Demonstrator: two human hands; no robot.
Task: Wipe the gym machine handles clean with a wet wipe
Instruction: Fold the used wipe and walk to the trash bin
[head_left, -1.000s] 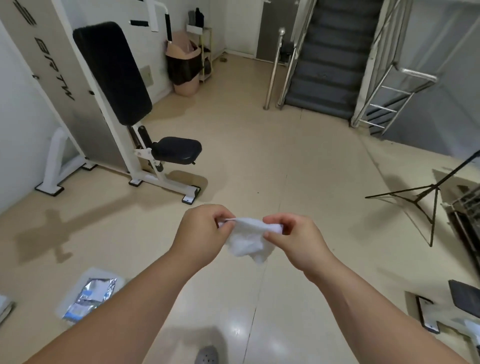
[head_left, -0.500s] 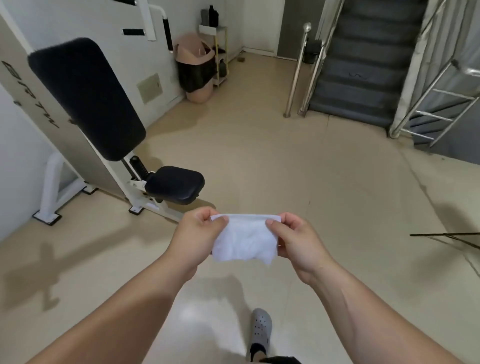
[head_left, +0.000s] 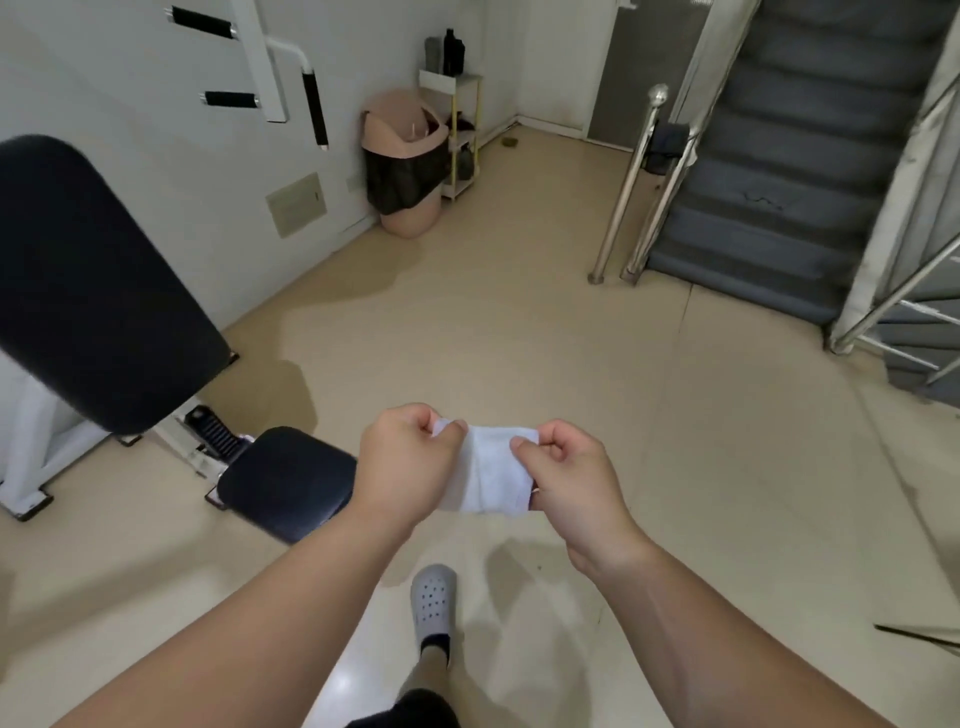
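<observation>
A white wet wipe (head_left: 491, 473) hangs spread between both hands in front of me. My left hand (head_left: 405, 462) pinches its upper left corner, and my right hand (head_left: 569, 475) pinches its right edge. The gym machine stands at the left: a black back pad (head_left: 88, 280) and a black seat (head_left: 288, 480) on a white frame. Its black handles sit high on the white arm: a vertical handle (head_left: 315, 106) and two horizontal handles (head_left: 203, 22) (head_left: 229, 98). Both hands are well below and to the right of them.
A pink bin with a black liner (head_left: 408, 166) stands by the far wall next to a small shelf (head_left: 457, 130). Grey stairs (head_left: 763, 171) with steel rails (head_left: 631, 182) rise at the right. My grey shoe (head_left: 434, 600) is on the beige floor.
I have walked closer to the machine, and its handles have come into fuller view at the top left. The wipe has been pulled open from a bunched wad into a flat sheet.
</observation>
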